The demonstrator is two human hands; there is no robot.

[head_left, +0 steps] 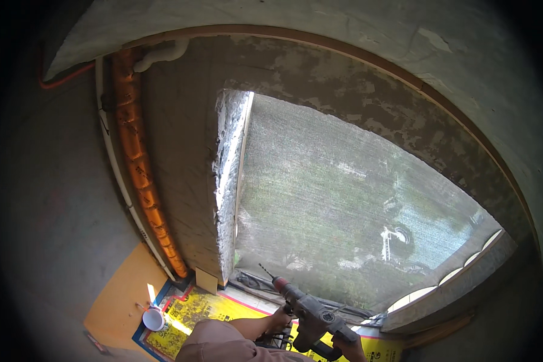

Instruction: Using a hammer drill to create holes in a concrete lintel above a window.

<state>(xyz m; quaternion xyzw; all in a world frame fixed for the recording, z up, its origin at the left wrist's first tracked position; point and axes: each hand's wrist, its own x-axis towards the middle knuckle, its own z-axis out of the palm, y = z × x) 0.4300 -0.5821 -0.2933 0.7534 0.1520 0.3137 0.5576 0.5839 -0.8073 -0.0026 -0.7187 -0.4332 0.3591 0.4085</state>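
Logging from my remote station: white bucket [154,321] at seven o'clock, beside yellow floor sheeting [223,309]. Drill bit [265,269] near six, aimed toward half past ten; I cannot confirm tip contact. Left hand [279,320] at six, fingers curled round the front-handle area of the rotary hammer drill [312,309]. Right hand [348,349] at five, apparently grasping the rear grip; trigger finger hidden. Judged risks: a binding bit could wrench the body round; a straying tip could snag the netting [344,193] beyond.
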